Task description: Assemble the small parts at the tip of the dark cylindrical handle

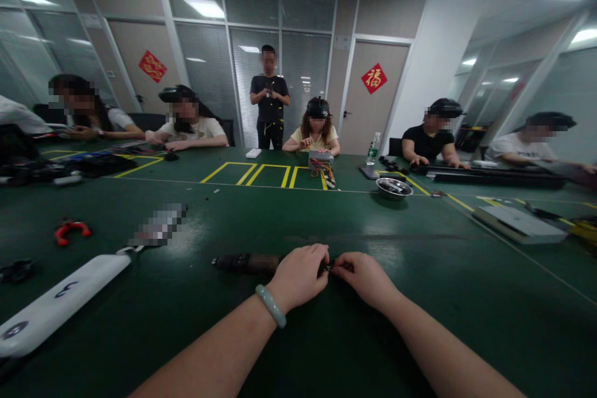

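Observation:
A dark cylindrical tool (245,262) lies on the green table (298,211), its body pointing left. My left hand (298,275), a pale green bangle on its wrist, is closed around the tool's right end. My right hand (366,277) meets it from the right, fingertips pinched on a small dark part at the tool's tip. What the fingers pinch is too small to make out.
A white power bank (56,305) lies at the near left, red pliers (71,230) beyond it. A metal bowl (394,187) and a closed laptop (520,224) sit to the right. Several people sit around the far side of the table; one stands.

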The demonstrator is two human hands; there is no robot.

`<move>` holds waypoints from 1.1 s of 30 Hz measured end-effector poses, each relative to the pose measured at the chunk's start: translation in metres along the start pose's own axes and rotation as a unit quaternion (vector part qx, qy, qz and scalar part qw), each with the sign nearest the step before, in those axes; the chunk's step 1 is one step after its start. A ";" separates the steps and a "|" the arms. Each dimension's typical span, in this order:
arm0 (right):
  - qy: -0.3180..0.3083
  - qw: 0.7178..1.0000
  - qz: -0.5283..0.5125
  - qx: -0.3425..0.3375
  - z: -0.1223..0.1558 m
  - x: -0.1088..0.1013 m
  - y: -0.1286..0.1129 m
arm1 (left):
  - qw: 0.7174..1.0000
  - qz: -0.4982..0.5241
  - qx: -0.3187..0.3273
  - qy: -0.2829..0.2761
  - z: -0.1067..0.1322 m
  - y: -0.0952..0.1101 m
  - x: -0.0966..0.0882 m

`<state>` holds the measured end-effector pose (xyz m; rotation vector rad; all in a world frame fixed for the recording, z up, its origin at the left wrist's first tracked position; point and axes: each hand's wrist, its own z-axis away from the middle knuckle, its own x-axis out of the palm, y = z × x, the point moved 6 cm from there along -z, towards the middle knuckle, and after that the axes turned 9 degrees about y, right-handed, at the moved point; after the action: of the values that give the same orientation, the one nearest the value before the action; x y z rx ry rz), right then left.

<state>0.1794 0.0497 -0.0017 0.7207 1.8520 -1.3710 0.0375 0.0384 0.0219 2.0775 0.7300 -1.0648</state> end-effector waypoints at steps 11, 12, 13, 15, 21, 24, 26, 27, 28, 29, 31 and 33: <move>-0.001 1.000 -0.005 -0.006 0.001 0.001 0.000 | 1.000 0.008 0.013 -0.010 -0.001 -0.001 0.001; -0.001 1.000 -0.005 -0.006 0.001 0.000 -0.001 | 1.000 0.007 0.014 -0.010 -0.001 -0.001 0.001; 0.000 1.000 -0.006 -0.006 0.001 0.000 -0.001 | 1.000 0.007 0.014 -0.010 -0.001 -0.001 0.001; 0.005 1.000 -0.008 -0.005 0.001 -0.001 -0.001 | 1.000 0.006 0.012 -0.009 0.000 -0.001 0.001; 0.018 1.000 -0.013 0.000 0.000 0.000 0.003 | 1.000 -0.002 0.008 0.007 0.000 -0.002 0.003; 0.017 1.000 -0.016 -0.007 -0.001 0.001 0.004 | 1.000 0.001 0.015 0.009 0.000 -0.003 0.005; 0.015 1.000 -0.013 -0.013 -0.001 0.002 0.003 | 1.000 0.005 0.023 0.008 0.000 -0.003 0.005; 0.013 1.000 -0.010 -0.015 -0.001 0.002 0.003 | 1.000 0.006 0.025 0.008 0.000 -0.002 0.005; 0.011 1.000 -0.008 -0.017 -0.001 0.002 0.002 | 1.000 0.007 0.027 0.008 0.000 -0.002 0.005; 0.011 1.000 -0.007 -0.018 0.000 0.001 0.001 | 1.000 0.007 0.027 0.008 0.000 -0.002 0.005; 0.009 1.000 -0.006 -0.019 0.000 0.001 -0.001 | 1.000 0.006 0.028 0.007 0.000 -0.002 0.005; 0.012 1.000 -0.007 -0.020 0.001 0.001 -0.002 | 1.000 0.003 0.027 0.008 0.000 -0.002 0.004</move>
<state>0.1779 0.0486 -0.0013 0.7075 1.9005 -1.3362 0.0384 0.0403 0.0181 2.1341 0.7090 -1.0768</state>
